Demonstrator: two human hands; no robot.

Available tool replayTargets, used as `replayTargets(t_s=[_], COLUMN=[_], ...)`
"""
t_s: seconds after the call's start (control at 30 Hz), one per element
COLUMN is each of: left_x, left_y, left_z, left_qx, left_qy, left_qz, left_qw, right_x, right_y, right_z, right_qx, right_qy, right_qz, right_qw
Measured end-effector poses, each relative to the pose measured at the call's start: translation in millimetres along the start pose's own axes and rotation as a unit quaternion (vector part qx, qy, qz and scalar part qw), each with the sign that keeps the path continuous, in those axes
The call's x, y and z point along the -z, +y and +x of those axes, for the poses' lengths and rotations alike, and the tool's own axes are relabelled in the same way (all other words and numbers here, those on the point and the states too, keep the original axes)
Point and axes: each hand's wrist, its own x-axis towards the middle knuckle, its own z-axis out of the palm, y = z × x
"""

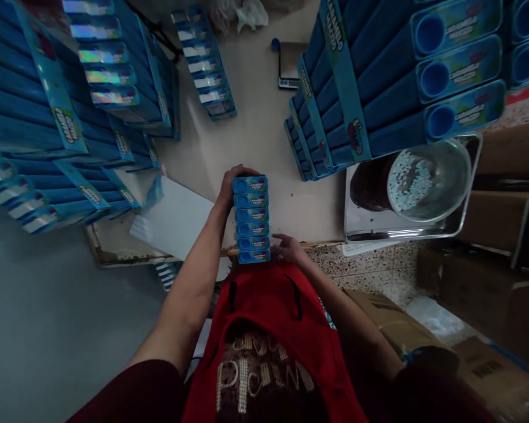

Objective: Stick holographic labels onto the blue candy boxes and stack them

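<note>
A row of small blue candy boxes, several packed side by side and labelled "CARAMELO", is on the near part of the table in front of my body. My left hand curls around its far left corner, with the fingertips hidden behind the row. Beside its near right side is my right hand, fingers apart and holding nothing. Whether those fingers touch the boxes I cannot tell.
Stacks of banded blue boxes rise at left, and taller stacks at right. A separate row lies farther back near a small scale. White sheets lie left. A metal tray bears a pot containing pale candies.
</note>
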Motion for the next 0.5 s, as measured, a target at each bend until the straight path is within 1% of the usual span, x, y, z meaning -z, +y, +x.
replayTargets(t_s=[0.03,0.07,0.1,0.17,0.2,0.23,0.27,0.3,0.37,0.43,0.5], left_x=[5.5,12.0,19.5,35.3,42.6,48.7,53.1,55.4,53.7,45.6,35.9], left_y=[-2.0,-3.5,-4.4,-3.0,-0.1,4.5,10.8,18.5,36.0,52.4,64.4], left_z=[-9.7,-19.4,-29.5,-51.7,-64.2,-77.7,-92.0,-106.7,-134.7,-156.5,-168.7], left_qx=[-0.008,-0.018,-0.029,-0.048,-0.064,-0.086,-0.113,-0.139,-0.177,-0.183,-0.15], left_qy=[-0.013,-0.015,-0.003,0.048,0.074,0.098,0.121,0.139,0.16,0.147,0.095], left_qz=[0.009,0.015,0.019,0.025,0.032,0.042,0.054,0.067,0.087,0.075,0.024], left_qw=[1.0,1.0,0.999,0.997,0.995,0.991,0.985,0.978,0.967,0.969,0.984], right_x=[7.8,17.4,27.7,45.4,51.2,54.3,54.6,52.3,41.9,27.7,13.8], right_y=[0.4,-2.5,-8.9,-31.8,-47.3,-64.4,-82.4,-100.1,-132.3,-156.5,-171.8], right_z=[-9.1,-18.1,-26.8,-42.3,-48.6,-53.7,-57.6,-60.7,-65.7,-71.3,-77.9], right_qx=[-0.003,0.007,0.028,0.093,0.125,0.15,0.166,0.177,0.193,0.201,0.202], right_qy=[0.025,0.063,0.107,0.184,0.2,0.201,0.189,0.172,0.127,0.078,0.036], right_qz=[-0.006,0.004,0.027,0.095,0.126,0.15,0.171,0.192,0.233,0.27,0.3], right_qw=[1.0,0.998,0.994,0.974,0.964,0.956,0.953,0.95,0.945,0.938,0.932])
